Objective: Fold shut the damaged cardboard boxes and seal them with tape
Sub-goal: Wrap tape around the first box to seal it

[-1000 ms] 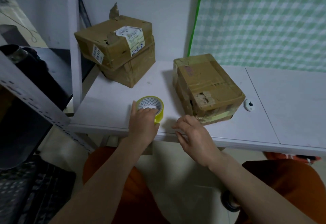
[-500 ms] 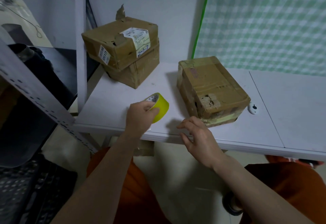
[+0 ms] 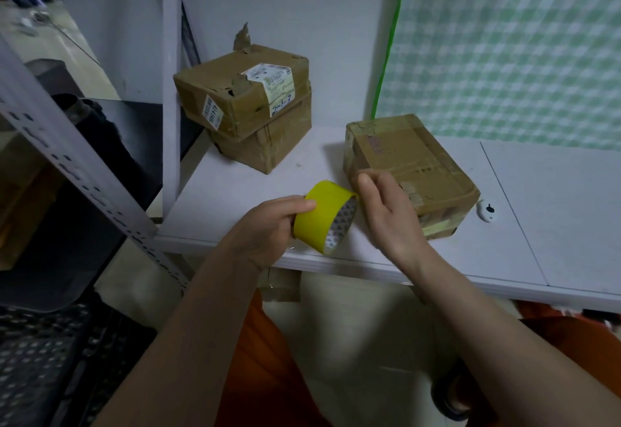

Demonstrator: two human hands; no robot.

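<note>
My left hand (image 3: 265, 228) grips a yellow tape roll (image 3: 321, 215) and holds it tilted just above the front edge of the white table (image 3: 232, 198). My right hand (image 3: 389, 221) has its curled fingers on the roll's upper right rim; its thumb is hidden. Directly behind that hand lies a worn cardboard box (image 3: 413, 157), closed, with old tape strips and a torn patch on top. Two more boxes stand stacked at the back left: a battered top box (image 3: 232, 97) with labels and a torn flap, on a lower box (image 3: 268, 147).
A small white object (image 3: 486, 211) lies on the table right of the near box. A white post (image 3: 170, 90) and a grey perforated shelf upright (image 3: 67, 164) stand at the left. A green checked cloth (image 3: 504, 50) hangs behind the table.
My left hand has lifted the tape roll off the table and tipped it on edge. My right hand has come up from the table edge to the roll's rim.
</note>
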